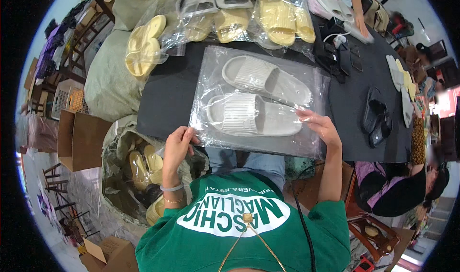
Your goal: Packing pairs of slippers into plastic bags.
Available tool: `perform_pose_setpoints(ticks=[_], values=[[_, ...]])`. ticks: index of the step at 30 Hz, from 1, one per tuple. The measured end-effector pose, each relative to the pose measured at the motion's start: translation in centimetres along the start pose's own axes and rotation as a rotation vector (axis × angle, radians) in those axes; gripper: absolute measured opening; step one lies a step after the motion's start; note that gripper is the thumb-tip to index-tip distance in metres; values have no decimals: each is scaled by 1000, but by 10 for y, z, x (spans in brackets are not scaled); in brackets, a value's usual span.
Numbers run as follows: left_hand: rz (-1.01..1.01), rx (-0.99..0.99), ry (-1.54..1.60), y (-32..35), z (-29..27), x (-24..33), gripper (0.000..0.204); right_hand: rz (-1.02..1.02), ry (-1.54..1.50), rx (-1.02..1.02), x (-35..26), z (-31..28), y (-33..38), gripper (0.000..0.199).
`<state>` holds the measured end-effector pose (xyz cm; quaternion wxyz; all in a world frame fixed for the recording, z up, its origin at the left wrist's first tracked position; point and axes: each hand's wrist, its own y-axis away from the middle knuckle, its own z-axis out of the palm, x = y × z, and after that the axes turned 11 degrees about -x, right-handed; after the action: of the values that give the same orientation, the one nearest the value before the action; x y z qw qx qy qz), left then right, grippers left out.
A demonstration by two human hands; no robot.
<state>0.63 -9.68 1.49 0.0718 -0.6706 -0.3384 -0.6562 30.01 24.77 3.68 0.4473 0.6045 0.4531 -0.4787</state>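
Observation:
A clear plastic bag [211, 75] lies flat on the black table [163, 99], holding two pale grey ribbed slide sandals [254, 114] side by side. My left hand [178, 140] pinches the bag's near left corner at the table edge. My right hand [322, 127] rests on the bag's near right side, fingers touching the plastic beside the heel of the nearer sandal. Both of my forearms rise from a green shirt at the bottom.
Bagged yellow and grey sandals [280, 18] pile at the table's far edge. A black pair [376, 118] and loose pale soles [402, 80] lie to the right. A sack of loose sandals [139, 169] stands below left, beside cardboard boxes [79, 138]. Another person [407, 181] sits at right.

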Motion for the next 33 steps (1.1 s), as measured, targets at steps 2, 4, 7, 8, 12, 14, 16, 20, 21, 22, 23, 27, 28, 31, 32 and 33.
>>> perform_pose_setpoints(ticks=[2, 4, 7, 8, 12, 14, 16, 20, 21, 22, 23, 27, 28, 31, 32, 33], values=[[10, 37, -45, 1, 3, 0, 30, -151, -8, -115, 13, -9, -18, 27], [-12, 80, -101, 5, 7, 5, 30, -301, -19, -241, 2, -7, -42, 28], [-23, 122, -170, 8, 11, 11, 33, -108, 528, -16, -20, 23, -82, 38], [-31, 116, -165, 8, 11, 12, 35, -119, 711, 8, -18, 29, -94, 43], [-18, 155, -155, 13, 15, 15, 38, -5, 980, -15, -1, 48, -138, 46], [4, 169, -150, 17, 22, 22, 37, -35, 1008, -4, 24, 38, -148, 43], [139, 310, -76, 30, 28, 24, 37, -79, 1031, -11, 18, 42, -155, 40], [110, 269, 250, 34, 28, -9, 36, -145, 937, 50, 30, 31, -154, 39], [-9, 232, 33, 34, 27, -12, 33, -168, 1070, 42, 35, 28, -153, 39], [-128, 192, -185, 34, 26, -15, 30, -168, 1070, 42, 40, 25, -153, 39], [-127, 191, -184, 35, 27, -15, 30, -178, 1059, 20, 45, 21, -154, 39], [101, 437, -639, 36, 45, 36, 13, -284, 1080, 19, 63, 8, -159, 38], [367, 409, -655, 33, 46, 44, 21, -285, 1080, 18, 57, 11, -160, 38], [635, 227, -639, -6, 49, 43, 43, -236, 1046, -31, 38, 18, -155, 36], [635, 81, -615, -20, 54, 34, 54, -257, 1097, -9, 33, 18, -150, 34], [647, 70, -614, -30, 57, 23, 54, -274, 1154, 18, 28, 16, -145, 32]])
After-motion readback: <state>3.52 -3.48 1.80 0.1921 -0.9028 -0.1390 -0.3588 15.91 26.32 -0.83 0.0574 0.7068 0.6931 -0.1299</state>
